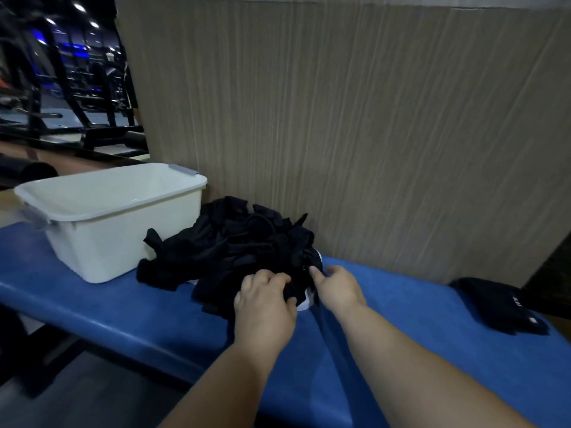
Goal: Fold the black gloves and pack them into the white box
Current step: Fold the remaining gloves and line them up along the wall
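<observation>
The left hand (264,307) has its grip clenched on cloth at the near edge of the black gloves (238,251) heap. The right hand (335,288), grip pinching the same heap, rests beside it. The white box (105,217) stands on the blue counter (123,316), touching the heap's left side.

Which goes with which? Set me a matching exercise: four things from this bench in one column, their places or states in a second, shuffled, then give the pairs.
Things
1. white box
2. pile of black gloves
3. left hand
4. lone black item

Places or states
A. gripping the near edge of the pile
B. far right of the blue bench, apart from the rest
C. left end of the bench, nothing visible inside
D. heaped unfolded between the box and the hands

Pairs: 1-C, 2-D, 3-A, 4-B
</observation>
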Motion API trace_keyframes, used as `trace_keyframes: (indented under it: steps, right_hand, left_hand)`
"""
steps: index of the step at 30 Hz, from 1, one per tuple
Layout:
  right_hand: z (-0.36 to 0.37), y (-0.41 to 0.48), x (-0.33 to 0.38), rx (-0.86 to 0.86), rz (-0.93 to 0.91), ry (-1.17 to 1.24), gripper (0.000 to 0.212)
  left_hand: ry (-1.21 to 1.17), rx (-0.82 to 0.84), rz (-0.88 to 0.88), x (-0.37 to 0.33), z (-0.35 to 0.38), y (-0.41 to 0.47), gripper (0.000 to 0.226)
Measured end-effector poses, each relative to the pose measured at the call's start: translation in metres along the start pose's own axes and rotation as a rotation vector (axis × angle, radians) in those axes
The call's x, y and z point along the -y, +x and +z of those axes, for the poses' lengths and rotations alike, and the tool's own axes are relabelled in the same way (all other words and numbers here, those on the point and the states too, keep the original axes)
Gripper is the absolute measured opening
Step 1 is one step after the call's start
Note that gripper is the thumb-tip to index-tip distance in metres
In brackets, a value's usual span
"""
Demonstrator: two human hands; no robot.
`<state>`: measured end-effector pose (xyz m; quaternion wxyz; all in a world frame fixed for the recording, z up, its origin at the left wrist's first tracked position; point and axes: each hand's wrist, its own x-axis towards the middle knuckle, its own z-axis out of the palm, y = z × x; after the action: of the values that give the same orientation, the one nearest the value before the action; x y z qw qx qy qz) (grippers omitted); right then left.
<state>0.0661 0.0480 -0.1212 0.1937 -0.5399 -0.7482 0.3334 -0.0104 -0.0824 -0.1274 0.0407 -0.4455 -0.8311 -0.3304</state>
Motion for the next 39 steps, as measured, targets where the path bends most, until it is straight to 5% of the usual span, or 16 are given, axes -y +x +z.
trace_keyframes:
  steps: [7,16,23,29,39]
  right_hand:
    - [-0.004,0.009,0.003,0.052,-0.004,-0.012,0.035]
    - [-0.021,0.001,-0.022,0.067,0.064,0.504,0.018]
    - [-0.015,0.018,-0.014,0.05,0.05,0.451,0.059]
    - [-0.01,0.031,-0.018,-0.018,0.01,0.443,0.01]
    - [-0.093,-0.017,-0.058,-0.163,-0.022,0.679,0.012]
  left_hand:
    - [-0.008,0.009,-0.008,-0.006,0.002,0.0,0.044]
    - [0.023,0.047,-0.013,-0.02,0.005,-0.003,0.048]
    - [0.015,0.03,-0.018,-0.023,0.004,-0.007,0.051]
    - [-0.015,0.025,-0.028,-0.028,0.008,-0.004,0.053]
    - [-0.162,0.06,0.118,-0.057,0.017,-0.014,0.053]
